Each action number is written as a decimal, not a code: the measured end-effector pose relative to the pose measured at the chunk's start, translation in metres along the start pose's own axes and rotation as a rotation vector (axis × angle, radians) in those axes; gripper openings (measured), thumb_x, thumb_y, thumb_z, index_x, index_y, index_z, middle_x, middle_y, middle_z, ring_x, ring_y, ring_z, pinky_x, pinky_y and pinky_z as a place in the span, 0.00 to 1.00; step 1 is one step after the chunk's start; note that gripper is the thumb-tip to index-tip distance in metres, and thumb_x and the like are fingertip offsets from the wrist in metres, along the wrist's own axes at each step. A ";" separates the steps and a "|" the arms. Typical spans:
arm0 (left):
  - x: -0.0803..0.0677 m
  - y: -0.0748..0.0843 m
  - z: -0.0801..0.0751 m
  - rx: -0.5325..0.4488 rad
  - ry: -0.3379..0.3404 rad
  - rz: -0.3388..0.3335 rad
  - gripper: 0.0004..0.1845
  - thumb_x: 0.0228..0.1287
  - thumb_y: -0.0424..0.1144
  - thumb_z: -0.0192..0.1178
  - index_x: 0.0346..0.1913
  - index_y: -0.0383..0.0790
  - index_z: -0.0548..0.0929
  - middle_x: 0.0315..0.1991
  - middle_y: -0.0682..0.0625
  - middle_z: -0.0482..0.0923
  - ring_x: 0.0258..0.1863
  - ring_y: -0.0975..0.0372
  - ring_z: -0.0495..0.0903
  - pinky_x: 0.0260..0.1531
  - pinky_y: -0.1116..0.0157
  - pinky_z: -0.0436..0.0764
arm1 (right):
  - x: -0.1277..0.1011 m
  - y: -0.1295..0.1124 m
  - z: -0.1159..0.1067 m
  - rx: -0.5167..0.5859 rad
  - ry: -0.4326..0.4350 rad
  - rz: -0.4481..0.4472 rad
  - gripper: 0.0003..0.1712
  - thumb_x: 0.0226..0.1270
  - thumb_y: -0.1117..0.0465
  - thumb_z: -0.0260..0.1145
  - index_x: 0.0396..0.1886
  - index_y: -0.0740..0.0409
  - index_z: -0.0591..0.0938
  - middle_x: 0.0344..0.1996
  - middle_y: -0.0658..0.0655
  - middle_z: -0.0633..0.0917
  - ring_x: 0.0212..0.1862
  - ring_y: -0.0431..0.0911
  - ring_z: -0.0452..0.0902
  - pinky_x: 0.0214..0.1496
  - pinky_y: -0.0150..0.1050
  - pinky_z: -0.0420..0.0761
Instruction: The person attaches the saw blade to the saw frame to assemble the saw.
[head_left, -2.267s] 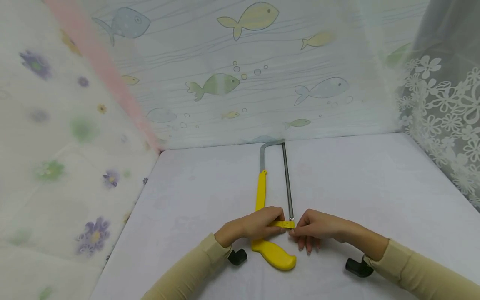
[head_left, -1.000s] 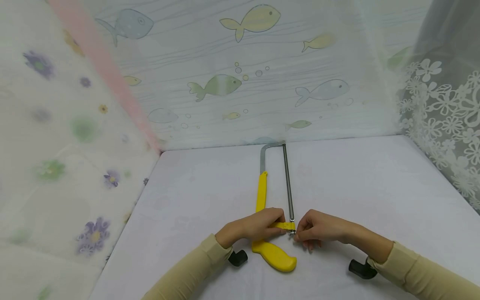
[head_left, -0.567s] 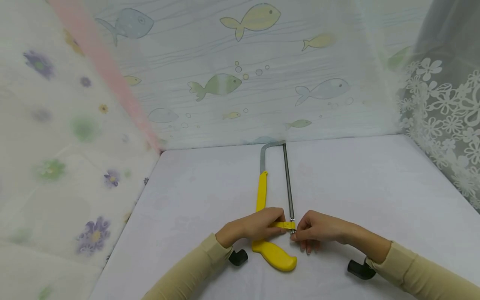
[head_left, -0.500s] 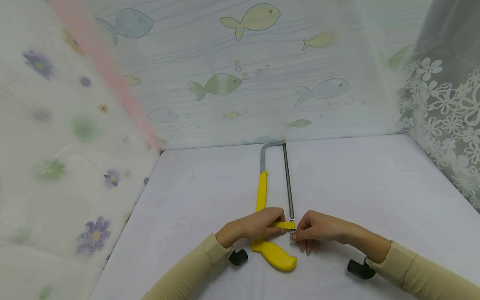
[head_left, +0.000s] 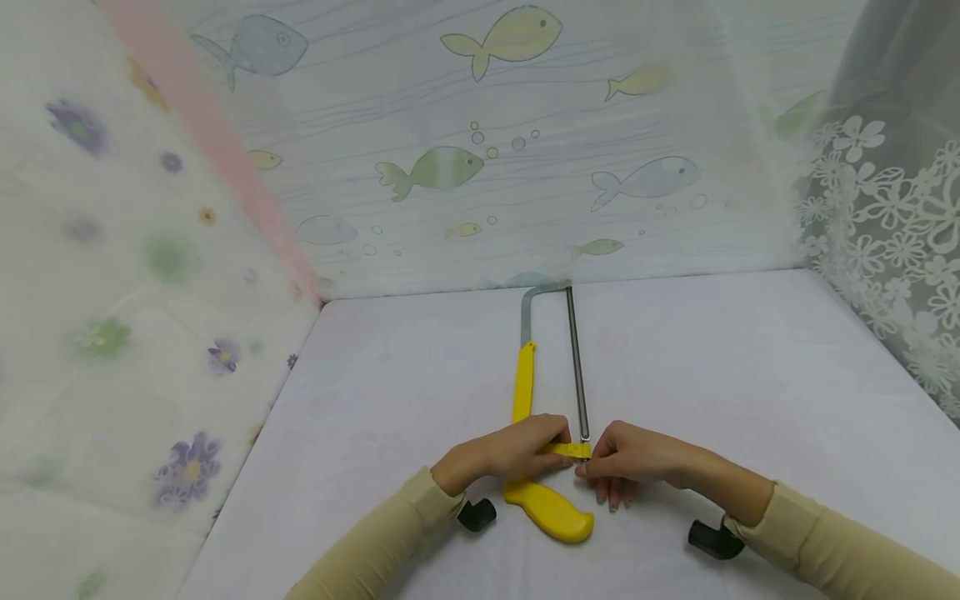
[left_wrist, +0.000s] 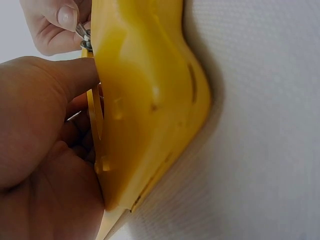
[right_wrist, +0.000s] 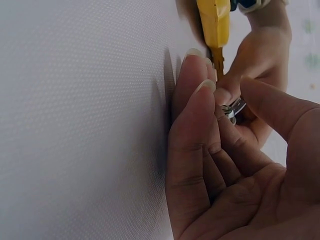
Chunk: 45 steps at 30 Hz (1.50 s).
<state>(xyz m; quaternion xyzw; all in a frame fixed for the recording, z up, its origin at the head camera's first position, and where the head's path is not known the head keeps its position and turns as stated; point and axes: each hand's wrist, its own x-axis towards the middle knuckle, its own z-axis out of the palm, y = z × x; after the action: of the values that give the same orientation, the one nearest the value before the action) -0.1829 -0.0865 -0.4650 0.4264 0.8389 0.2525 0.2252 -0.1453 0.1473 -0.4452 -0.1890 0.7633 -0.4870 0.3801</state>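
Pinching the little metal wing nut (right_wrist: 234, 109) with the right hand (head_left: 633, 457), thumb and forefinger closed narrow round it, other fingers (right_wrist: 192, 100) lying straight with tips down on the white table (head_left: 750, 375). Just across that nut, curled round the yellow handle (left_wrist: 145, 100) of the hacksaw (head_left: 551, 417) with the left hand (head_left: 506, 454), thumb pressed into the grip opening and holding the whole thing flat.

Probably best done in short turns, regripping each time, since the nut is tiny and there's barely room between fingertip and table. Worth clamping down firm with the left so the frame doesn't spin along. Easy to slip off, so better to stay square on the wings.

Blade (head_left: 576, 367) running straight away from the right fingertips toward the far wall, silver frame bend at the far end, yellow back bar beside it on the left-hand side. Fat butt of the handle sticking out nearer the body, below both sets of fingers. Fish-print curtain (head_left: 487, 150) well beyond it all.
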 end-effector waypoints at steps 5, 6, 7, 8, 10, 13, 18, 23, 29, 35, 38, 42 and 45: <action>-0.001 0.000 0.001 -0.008 -0.002 -0.002 0.06 0.77 0.41 0.60 0.46 0.43 0.76 0.38 0.58 0.75 0.36 0.69 0.70 0.39 0.75 0.72 | 0.000 0.001 0.001 0.015 0.000 0.008 0.21 0.74 0.53 0.67 0.28 0.67 0.87 0.22 0.59 0.86 0.20 0.42 0.80 0.22 0.31 0.76; -0.001 0.000 0.001 -0.006 -0.002 -0.002 0.06 0.77 0.41 0.60 0.46 0.43 0.76 0.38 0.58 0.75 0.36 0.69 0.70 0.39 0.75 0.72 | 0.000 0.001 0.002 0.017 0.000 0.009 0.20 0.74 0.54 0.67 0.28 0.67 0.87 0.22 0.59 0.86 0.20 0.42 0.80 0.22 0.31 0.76; -0.001 0.000 0.001 -0.006 -0.002 -0.003 0.06 0.77 0.41 0.60 0.46 0.43 0.76 0.38 0.58 0.75 0.36 0.69 0.70 0.39 0.75 0.72 | 0.000 0.001 0.002 0.017 0.001 0.010 0.20 0.74 0.54 0.67 0.28 0.67 0.87 0.22 0.59 0.86 0.20 0.42 0.80 0.22 0.31 0.76; -0.001 0.000 0.001 -0.007 -0.002 -0.004 0.06 0.77 0.41 0.60 0.46 0.44 0.76 0.37 0.58 0.75 0.36 0.69 0.70 0.39 0.75 0.72 | 0.000 0.002 0.002 0.015 0.001 0.010 0.20 0.74 0.54 0.67 0.28 0.66 0.87 0.22 0.59 0.86 0.20 0.42 0.80 0.22 0.31 0.76; -0.001 0.000 0.001 -0.008 -0.001 -0.004 0.06 0.77 0.41 0.60 0.46 0.44 0.76 0.37 0.58 0.75 0.36 0.69 0.70 0.39 0.75 0.72 | 0.000 0.002 0.001 0.010 0.004 0.012 0.20 0.74 0.54 0.67 0.28 0.66 0.87 0.22 0.59 0.86 0.20 0.42 0.80 0.22 0.31 0.76; -0.001 0.000 0.002 -0.012 -0.001 -0.007 0.06 0.77 0.41 0.60 0.45 0.44 0.75 0.37 0.58 0.75 0.36 0.69 0.70 0.38 0.75 0.72 | -0.001 0.003 0.001 0.006 0.004 0.017 0.20 0.74 0.54 0.67 0.27 0.66 0.87 0.21 0.59 0.86 0.20 0.42 0.79 0.22 0.31 0.75; -0.001 -0.001 0.002 -0.005 0.000 -0.003 0.06 0.76 0.41 0.60 0.45 0.44 0.76 0.37 0.58 0.75 0.36 0.69 0.70 0.39 0.75 0.72 | -0.003 0.003 0.000 0.001 0.009 0.021 0.18 0.73 0.55 0.67 0.28 0.65 0.87 0.22 0.58 0.86 0.20 0.42 0.80 0.22 0.31 0.75; -0.001 -0.001 0.001 0.006 0.009 0.000 0.06 0.77 0.41 0.60 0.45 0.44 0.76 0.37 0.58 0.75 0.36 0.69 0.70 0.39 0.75 0.72 | -0.003 0.004 -0.002 -0.007 0.012 0.012 0.16 0.73 0.57 0.67 0.29 0.64 0.87 0.22 0.58 0.86 0.21 0.42 0.80 0.22 0.31 0.75; -0.001 -0.002 0.001 0.017 0.010 0.014 0.06 0.77 0.42 0.60 0.45 0.44 0.76 0.37 0.58 0.75 0.36 0.69 0.70 0.38 0.75 0.72 | -0.004 0.007 -0.005 -0.026 0.018 0.002 0.14 0.72 0.59 0.67 0.29 0.64 0.87 0.22 0.58 0.86 0.21 0.43 0.80 0.23 0.32 0.74; 0.000 -0.003 0.001 0.017 0.007 0.011 0.06 0.77 0.42 0.60 0.45 0.44 0.75 0.37 0.58 0.75 0.36 0.69 0.70 0.39 0.75 0.72 | -0.004 0.008 -0.005 -0.042 0.025 -0.022 0.14 0.72 0.61 0.67 0.27 0.65 0.86 0.19 0.56 0.82 0.20 0.43 0.79 0.23 0.33 0.74; 0.000 -0.003 0.002 0.020 0.010 0.017 0.06 0.77 0.42 0.60 0.45 0.44 0.75 0.38 0.58 0.75 0.36 0.69 0.70 0.39 0.75 0.72 | -0.005 0.007 -0.005 -0.048 0.010 -0.037 0.14 0.71 0.62 0.67 0.27 0.66 0.85 0.17 0.54 0.80 0.20 0.43 0.78 0.23 0.33 0.74; 0.000 -0.003 0.002 0.020 0.011 0.025 0.06 0.77 0.42 0.60 0.45 0.44 0.75 0.38 0.58 0.75 0.36 0.69 0.71 0.38 0.75 0.72 | -0.005 0.004 -0.005 -0.052 -0.009 -0.040 0.12 0.70 0.62 0.68 0.28 0.66 0.86 0.18 0.54 0.81 0.21 0.42 0.77 0.23 0.33 0.73; 0.001 -0.003 0.001 0.023 0.009 0.022 0.06 0.77 0.42 0.59 0.45 0.44 0.75 0.38 0.58 0.75 0.36 0.69 0.71 0.39 0.75 0.72 | -0.004 0.002 -0.005 -0.057 -0.008 -0.029 0.14 0.70 0.60 0.69 0.27 0.65 0.86 0.19 0.56 0.83 0.20 0.42 0.77 0.22 0.32 0.73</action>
<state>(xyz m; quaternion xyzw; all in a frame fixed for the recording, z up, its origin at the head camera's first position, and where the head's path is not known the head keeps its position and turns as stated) -0.1844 -0.0873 -0.4683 0.4371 0.8379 0.2474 0.2136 -0.1462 0.1536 -0.4445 -0.2126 0.7725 -0.4698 0.3706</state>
